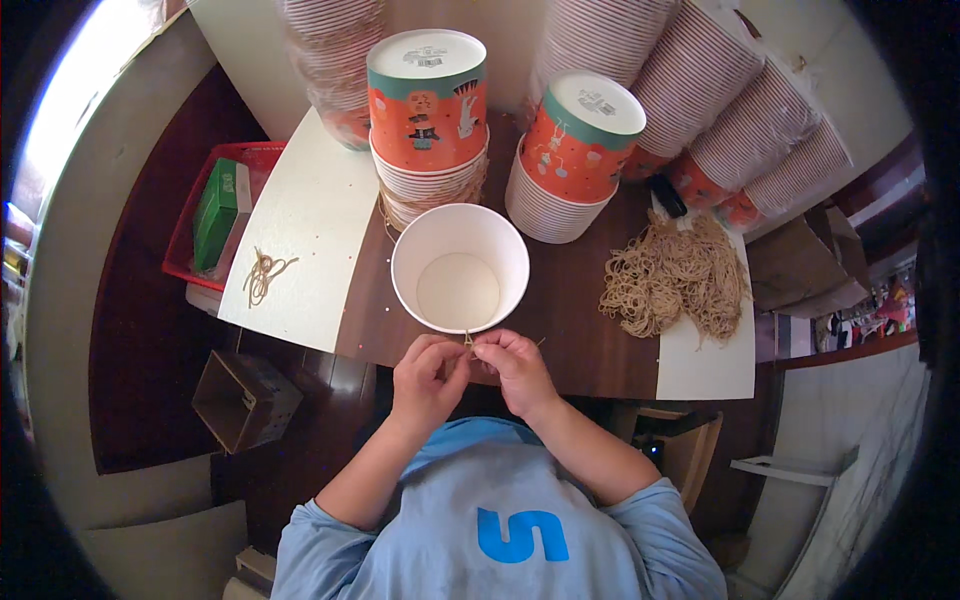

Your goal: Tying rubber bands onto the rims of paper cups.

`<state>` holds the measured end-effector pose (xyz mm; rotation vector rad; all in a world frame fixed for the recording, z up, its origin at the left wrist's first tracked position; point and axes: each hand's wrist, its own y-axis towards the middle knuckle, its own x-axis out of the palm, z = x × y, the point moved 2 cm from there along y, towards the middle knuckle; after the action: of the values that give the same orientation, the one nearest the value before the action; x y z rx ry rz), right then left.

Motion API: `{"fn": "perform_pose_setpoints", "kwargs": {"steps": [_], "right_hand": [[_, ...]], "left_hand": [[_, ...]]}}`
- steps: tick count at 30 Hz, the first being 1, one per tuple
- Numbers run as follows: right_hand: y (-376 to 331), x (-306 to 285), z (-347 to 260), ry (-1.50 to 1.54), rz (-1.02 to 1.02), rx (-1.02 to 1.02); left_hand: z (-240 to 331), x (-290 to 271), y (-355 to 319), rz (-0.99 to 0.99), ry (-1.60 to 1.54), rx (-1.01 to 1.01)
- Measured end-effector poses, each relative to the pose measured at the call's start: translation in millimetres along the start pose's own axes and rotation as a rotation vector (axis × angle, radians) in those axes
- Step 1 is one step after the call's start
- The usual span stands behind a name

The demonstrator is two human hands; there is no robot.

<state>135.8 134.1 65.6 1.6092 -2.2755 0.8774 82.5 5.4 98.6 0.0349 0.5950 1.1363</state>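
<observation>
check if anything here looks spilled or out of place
Nothing looks spilled or damaged. Slightly odd: a small twine clump lies alone on the table at left, apart from the tangled twine heap on the right.

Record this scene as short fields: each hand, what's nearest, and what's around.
Left hand: fingertips at the twine; exact grip unclear
Right hand: pinching the twine
Nearest: white bucket, open mouth toward the camera
Behind it: left stack and right stack, buckets upside down
Right side: twine pile
Left side: loose twine bundle, red crate, green box
</observation>
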Motion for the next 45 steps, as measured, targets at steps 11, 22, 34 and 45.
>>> {"fn": "perform_pose_setpoints", "kwargs": {"steps": [11, 22, 34, 45], "right_hand": [[11, 1, 3, 0.12, -0.086, 0.207], [9, -1, -19, -0.743, 0.098, -0.215], [5, -3, -11, -0.17, -0.03, 0.069], [2, 0, -19, -0.538, -0.008, -0.127]], "left_hand": [[-27, 5, -10, -0.022, -0.489, -0.368], [-35, 0, -10, -0.004, -0.466, -0.395], [-35, 1, -9, -0.031, -0.624, -0.495], [-25, -1, -4, -0.072, -0.723, -0.47]]}}
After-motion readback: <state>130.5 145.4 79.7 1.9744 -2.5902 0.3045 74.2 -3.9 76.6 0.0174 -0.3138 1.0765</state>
